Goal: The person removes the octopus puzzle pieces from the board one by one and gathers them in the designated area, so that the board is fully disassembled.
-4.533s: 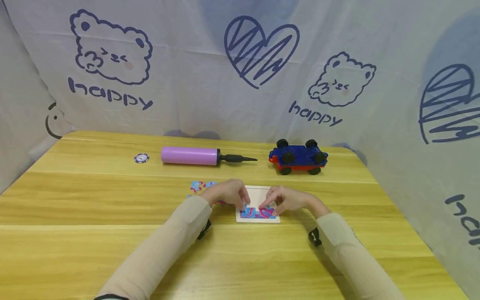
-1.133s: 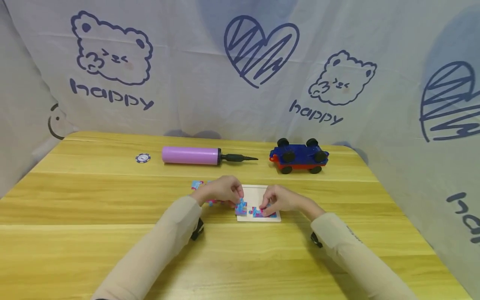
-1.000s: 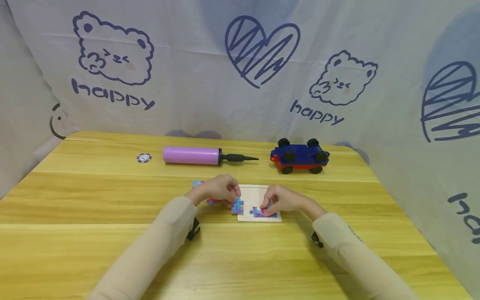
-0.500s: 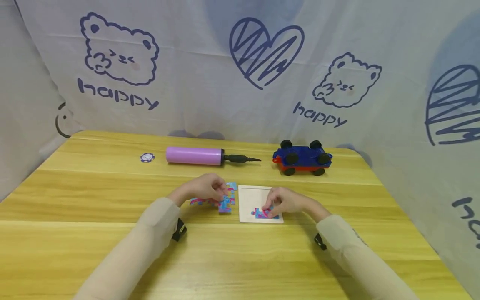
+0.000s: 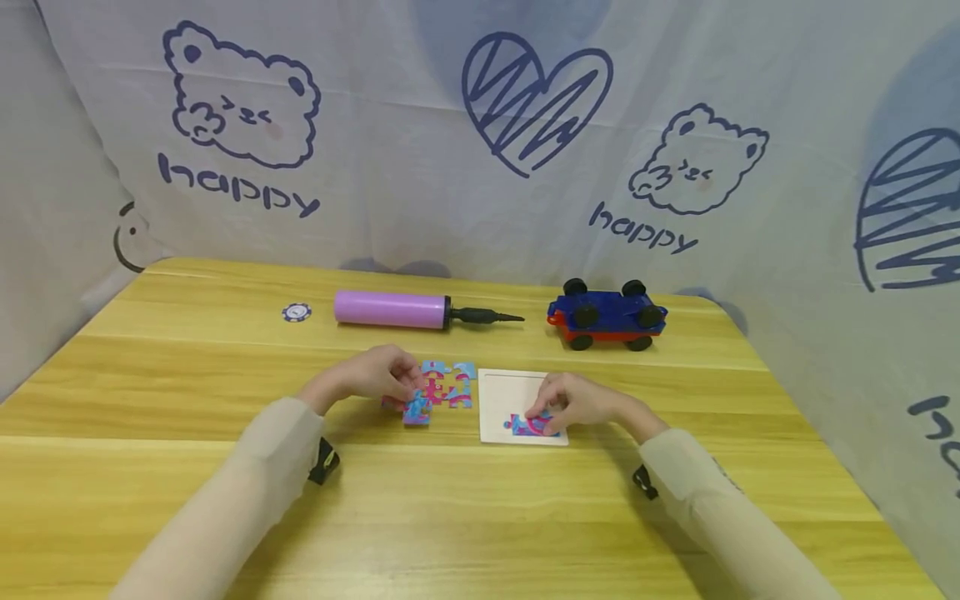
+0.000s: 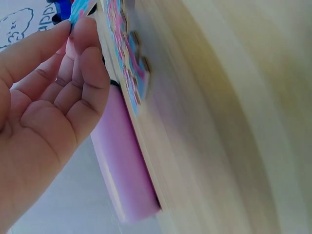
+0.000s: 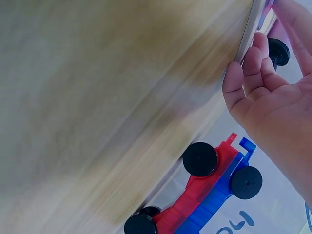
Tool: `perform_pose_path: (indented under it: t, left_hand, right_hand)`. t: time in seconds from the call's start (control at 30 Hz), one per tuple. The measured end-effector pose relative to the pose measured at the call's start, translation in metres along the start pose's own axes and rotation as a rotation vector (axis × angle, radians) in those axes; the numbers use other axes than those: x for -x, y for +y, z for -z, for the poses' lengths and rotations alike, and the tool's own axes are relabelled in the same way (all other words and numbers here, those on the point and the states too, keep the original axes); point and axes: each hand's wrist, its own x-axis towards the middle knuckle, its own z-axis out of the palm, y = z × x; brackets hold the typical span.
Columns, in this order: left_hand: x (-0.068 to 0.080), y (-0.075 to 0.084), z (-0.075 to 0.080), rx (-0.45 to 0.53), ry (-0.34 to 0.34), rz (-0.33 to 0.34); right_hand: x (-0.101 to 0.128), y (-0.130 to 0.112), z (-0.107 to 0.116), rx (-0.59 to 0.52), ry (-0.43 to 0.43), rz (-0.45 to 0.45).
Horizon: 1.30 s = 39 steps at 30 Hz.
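In the head view my left hand (image 5: pixel 386 373) pinches blue and purple jigsaw pieces (image 5: pixel 417 410) between thumb and fingers. They are just in front of a group of loose jigsaw pieces (image 5: pixel 435 387) on the table. My right hand (image 5: pixel 573 400) is over a pale wooden puzzle tray (image 5: pixel 498 392), its thumb and index finger gripping joined jigsaw pieces (image 5: pixel 519 425) at the tray's lower edge. Its fingers partly cover them. In the right wrist view the other fingers (image 7: pixel 253 61) bend by the tray's edge.
Behind the puzzle lies a purple hand pump (image 5: pixel 390 309) with a black nozzle. An upturned blue and red toy car (image 5: pixel 611 315) is at the back right. A poker chip (image 5: pixel 297 312) lies left of the pump. A white printed curtain (image 5: pixel 420 192) hangs behind the table.
My left hand has lifted jigsaw pieces off the tray's left side and carried them left, to the loose pieces. My right hand has stayed at the pieces in the tray.
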Motion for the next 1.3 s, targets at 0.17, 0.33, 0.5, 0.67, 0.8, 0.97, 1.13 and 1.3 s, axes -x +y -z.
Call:
perform_pose_path:
  t: [0.17,0.33,0.5,0.67,0.8,0.97,1.13,1.3]
  left_hand:
    - [0.007,-0.006,0.004,-0.005,0.007,0.025]
    - [0.011,-0.008,0.004,0.014,-0.009,0.061]
    - [0.014,-0.01,0.004,0.017,-0.04,0.099]
    - [0.015,-0.014,0.003,0.013,-0.054,0.118]
    - [0.016,-0.016,0.003,-0.008,-0.054,0.128]
    - [0.019,-0.015,0.004,-0.016,-0.036,0.119]
    - [0.02,-0.014,0.006,-0.007,-0.024,0.11]
    - [0.018,-0.012,0.005,0.005,-0.004,0.107]
  right_hand:
    - [0.001,0.0,0.0,-0.004,-0.001,-0.009]
    - [0.0,-0.001,0.0,-0.007,0.001,-0.027]
    - [0.0,-0.002,0.0,-0.003,-0.001,-0.037]
    - [0.0,-0.003,0.0,0.001,-0.004,-0.035]
    - [0.0,-0.003,0.0,0.008,-0.004,-0.035]
    - [0.001,-0.004,0.0,0.024,-0.003,-0.03]
    - [0.004,-0.004,0.001,0.033,0.002,-0.013]
    - [0.007,-0.003,0.002,0.036,0.021,-0.027]
